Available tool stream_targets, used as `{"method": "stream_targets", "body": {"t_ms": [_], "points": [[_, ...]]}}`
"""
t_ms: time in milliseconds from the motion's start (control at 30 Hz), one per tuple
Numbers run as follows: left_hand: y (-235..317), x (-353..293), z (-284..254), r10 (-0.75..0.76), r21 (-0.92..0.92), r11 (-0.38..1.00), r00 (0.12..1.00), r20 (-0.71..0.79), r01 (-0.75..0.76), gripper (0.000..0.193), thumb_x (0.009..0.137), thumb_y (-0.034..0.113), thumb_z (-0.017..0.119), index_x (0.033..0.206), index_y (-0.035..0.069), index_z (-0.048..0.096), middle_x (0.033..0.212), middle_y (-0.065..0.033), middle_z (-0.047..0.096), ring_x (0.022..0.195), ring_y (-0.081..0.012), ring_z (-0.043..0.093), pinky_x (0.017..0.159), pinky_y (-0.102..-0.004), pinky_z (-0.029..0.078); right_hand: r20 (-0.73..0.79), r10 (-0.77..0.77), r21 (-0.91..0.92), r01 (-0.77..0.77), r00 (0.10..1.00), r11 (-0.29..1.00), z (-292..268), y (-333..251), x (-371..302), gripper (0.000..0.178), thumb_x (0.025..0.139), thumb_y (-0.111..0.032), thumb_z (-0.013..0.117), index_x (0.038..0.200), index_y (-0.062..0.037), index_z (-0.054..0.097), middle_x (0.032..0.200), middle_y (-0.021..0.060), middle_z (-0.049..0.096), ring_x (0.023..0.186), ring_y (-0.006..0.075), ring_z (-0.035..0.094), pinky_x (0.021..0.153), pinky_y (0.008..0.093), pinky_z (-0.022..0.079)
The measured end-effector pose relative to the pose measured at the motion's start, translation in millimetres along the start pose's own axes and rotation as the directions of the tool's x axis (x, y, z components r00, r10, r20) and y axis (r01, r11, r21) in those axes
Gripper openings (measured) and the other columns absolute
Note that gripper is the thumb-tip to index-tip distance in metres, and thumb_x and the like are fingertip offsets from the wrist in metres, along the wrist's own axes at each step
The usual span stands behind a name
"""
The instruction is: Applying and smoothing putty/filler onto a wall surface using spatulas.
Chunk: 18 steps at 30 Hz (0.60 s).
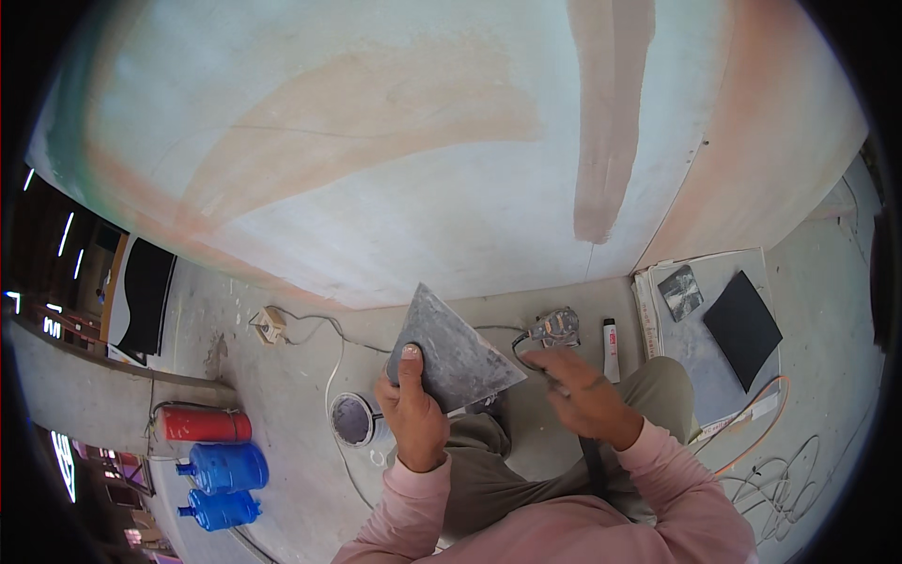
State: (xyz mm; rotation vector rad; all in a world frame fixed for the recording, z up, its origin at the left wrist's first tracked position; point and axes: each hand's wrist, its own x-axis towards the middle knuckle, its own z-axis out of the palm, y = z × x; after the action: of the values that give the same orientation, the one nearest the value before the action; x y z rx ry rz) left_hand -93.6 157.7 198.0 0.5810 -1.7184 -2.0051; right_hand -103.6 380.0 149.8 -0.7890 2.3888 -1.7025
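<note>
My left hand (413, 418) grips a flat grey board (451, 352) at its lower left edge, with the thumb on top. Pale smears cover the board's face, and one corner points toward the wall. My right hand (583, 390) is just right of the board, its fingers curled; a thin dark shape shows by the fingertips, too unclear to name. Left of my left hand stands an open tub (353, 420) of greyish paste. In front rises a pale panel wall (423, 216) bearing a broad beige patch (366, 103) and a brownish vertical strip (609, 122).
A hand sander (557, 327) and a white tube with a black cap (611, 352) lie by the wall. Black sandpaper (742, 329) rests on stacked boards at right. Cables (780, 489) coil on the floor. At left are a red fire extinguisher (202, 424) and blue water bottles (225, 468).
</note>
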Motion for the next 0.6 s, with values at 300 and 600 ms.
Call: {"method": "stream_targets", "body": {"t_ms": [300,600], "points": [[8,-5,26,0.281,0.16,0.939,0.948,0.15,-0.303,0.037,0.1,0.028,0.059,0.085,-0.005,0.065,0.074,-0.0009,0.061,0.068,-0.0098,0.052,0.062,-0.027,0.042,0.024,0.379,0.854,-0.216,0.925,0.473,-6,1,-18,0.04,0.097,-0.012,0.061,0.134,0.0014,0.056,0.103,0.0024,0.068,0.092,0.0098,0.063,0.084,0.0288,0.052],[22,-15,37,0.043,0.47,0.739,0.731,0.681,-0.482,0.031,0.098,0.023,0.06,0.084,-0.004,0.066,0.064,-0.0097,0.059,0.056,-0.0169,0.049,0.054,-0.0322,0.039,0.0,0.427,0.878,-0.205,0.904,0.433,-10,-3,-3,0.032,0.097,-0.011,0.06,0.126,0.0016,0.061,0.106,0.0028,0.069,0.097,0.0093,0.062,0.088,0.0272,0.049]]}}
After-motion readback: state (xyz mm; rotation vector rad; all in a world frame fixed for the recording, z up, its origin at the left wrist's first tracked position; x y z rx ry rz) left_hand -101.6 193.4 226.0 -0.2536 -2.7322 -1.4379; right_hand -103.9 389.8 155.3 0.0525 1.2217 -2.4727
